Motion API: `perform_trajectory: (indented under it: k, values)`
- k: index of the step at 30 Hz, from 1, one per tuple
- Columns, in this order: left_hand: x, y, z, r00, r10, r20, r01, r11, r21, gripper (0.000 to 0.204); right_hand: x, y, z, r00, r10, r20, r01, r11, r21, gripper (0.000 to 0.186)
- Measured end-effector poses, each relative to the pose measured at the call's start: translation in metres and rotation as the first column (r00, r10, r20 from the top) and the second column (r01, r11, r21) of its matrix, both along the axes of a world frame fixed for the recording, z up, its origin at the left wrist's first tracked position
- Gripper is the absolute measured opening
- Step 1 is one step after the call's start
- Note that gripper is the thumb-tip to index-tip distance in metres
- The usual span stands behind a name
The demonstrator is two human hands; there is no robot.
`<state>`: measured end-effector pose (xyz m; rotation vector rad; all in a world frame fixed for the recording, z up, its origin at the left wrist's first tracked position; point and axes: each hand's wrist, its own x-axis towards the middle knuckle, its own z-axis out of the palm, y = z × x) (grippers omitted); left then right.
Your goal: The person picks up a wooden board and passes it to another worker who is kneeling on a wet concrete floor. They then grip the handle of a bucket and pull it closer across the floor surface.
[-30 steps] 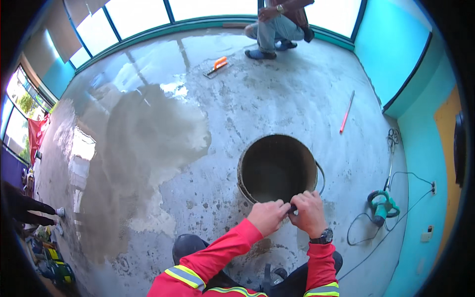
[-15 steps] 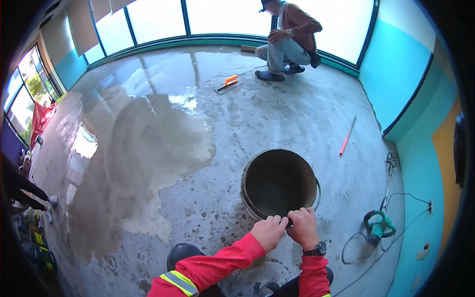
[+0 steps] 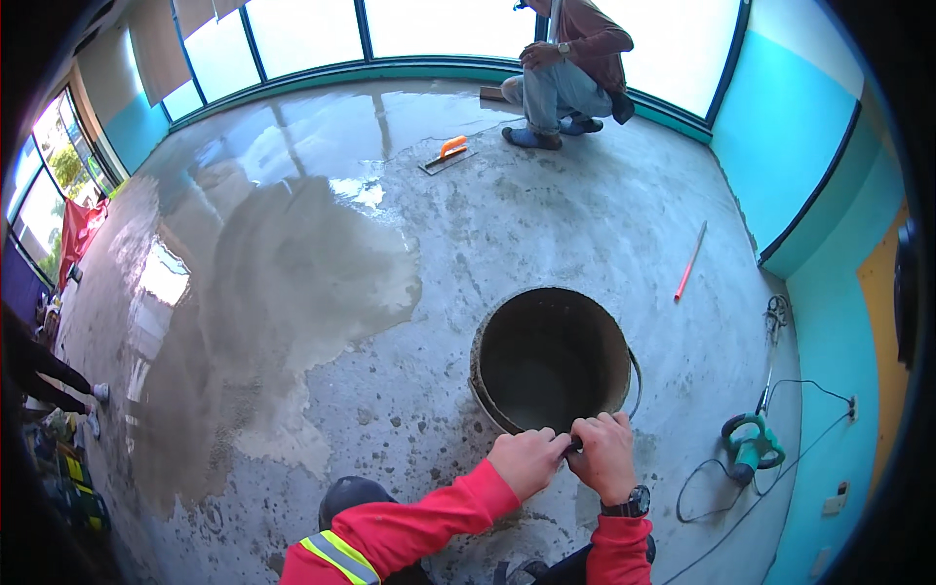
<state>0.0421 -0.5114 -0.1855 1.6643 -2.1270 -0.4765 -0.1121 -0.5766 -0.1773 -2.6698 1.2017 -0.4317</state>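
The bucket (image 3: 612, 346) holds murky grey stuff (image 3: 551, 392), depth unclear; by its rim my left fingers (image 3: 543, 444) and right fingers (image 3: 593, 431) grip a mostly hidden dark piece (image 3: 573, 446).

View tipped up toward the windows (image 3: 439, 37), the near things slid downward.
Against a second ago, the round bucket (image 3: 612, 346), the left hand (image 3: 526, 462) and the right hand (image 3: 604, 458) on the dark grip (image 3: 573, 446) appear lower, as do the orange-handled trowel (image 3: 451, 150) and the pink-ended stick (image 3: 690, 261). The crouching co-worker (image 3: 573, 83), earlier cropped above the chest, now shows to part of the head. The wearer's chest and right-sleeve reflective stripes have left the view; the left-sleeve stripe (image 3: 340, 558) has slipped toward the bottom edge.
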Motion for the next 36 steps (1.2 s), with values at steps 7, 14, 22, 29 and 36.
perform_trajectory:
  k: [7,14,22,29,36]
  values:
    - [-0.002,-0.004,-0.003,0.999,0.020,-0.033,-0.025,0.990,-0.137,0.015,0.001,0.000,-0.001,0.999,-0.023,0.023,0.024,1.000,-0.020,0.014]
    - [-0.003,-0.016,-0.007,0.998,-0.049,0.042,0.058,0.969,-0.239,0.016,-0.001,-0.002,-0.004,0.998,-0.027,0.059,0.030,0.998,-0.052,0.013]
    - [-0.008,-0.016,-0.010,0.994,-0.037,-0.107,0.027,0.995,-0.098,0.020,0.000,-0.001,-0.001,0.997,-0.025,0.078,0.028,0.999,-0.047,0.012]
    - [-0.006,-0.014,-0.009,0.994,-0.051,-0.095,0.045,0.997,-0.066,0.022,-0.001,0.001,0.001,0.999,-0.011,0.040,0.012,0.999,-0.038,0.011]
    - [-0.005,-0.015,-0.010,0.995,-0.069,-0.066,0.066,0.997,-0.039,0.024,0.001,0.002,0.001,0.998,-0.017,0.066,0.019,0.999,-0.031,0.012]
